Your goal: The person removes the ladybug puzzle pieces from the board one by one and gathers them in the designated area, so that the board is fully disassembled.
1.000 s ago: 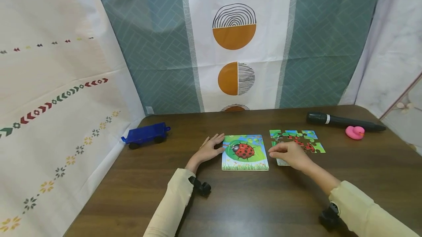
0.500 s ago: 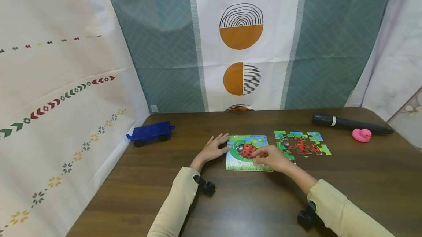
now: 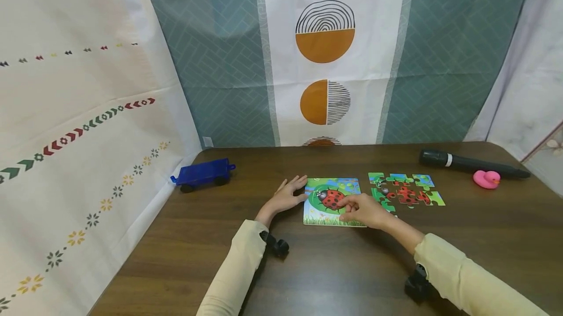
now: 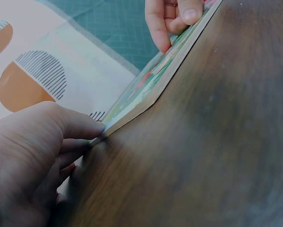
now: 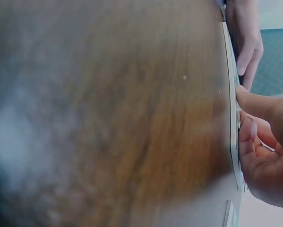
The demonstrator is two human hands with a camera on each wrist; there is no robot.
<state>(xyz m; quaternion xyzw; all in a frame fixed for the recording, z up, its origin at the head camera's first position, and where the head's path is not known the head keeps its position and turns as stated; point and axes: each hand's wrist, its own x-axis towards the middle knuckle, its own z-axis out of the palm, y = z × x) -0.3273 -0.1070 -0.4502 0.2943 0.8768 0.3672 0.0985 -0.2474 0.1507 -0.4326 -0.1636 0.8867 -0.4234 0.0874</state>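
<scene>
A square ladybug puzzle board [image 3: 314,219] lies flat on the table before the person. My left hand [image 3: 286,197] rests at its left side with fingers extended, the thumb touching the board's edge in the left wrist view. Over the board's right half is my right hand [image 3: 366,211], thumb and index finger curled close to the ladybug picture. The left wrist view shows a small puzzle piece [image 4: 158,69] with a tan edge on the board, right at those fingertips; most of it is hidden. To the right lie several loose puzzle pieces [image 3: 406,195], partly hidden by the right hand.
A blue toy wagon [image 3: 203,173] stands at the back left of the brown table [image 3: 325,277]. At the back right are a black microphone [image 3: 475,164] and a pink rubber duck [image 3: 486,179]. Patterned cloths [image 3: 237,62] hang behind and beside the table.
The right hand has moved left from the loose pieces onto the ladybug board and has stayed there over the last half second. The left hand keeps its place; the head view has shifted slightly.
</scene>
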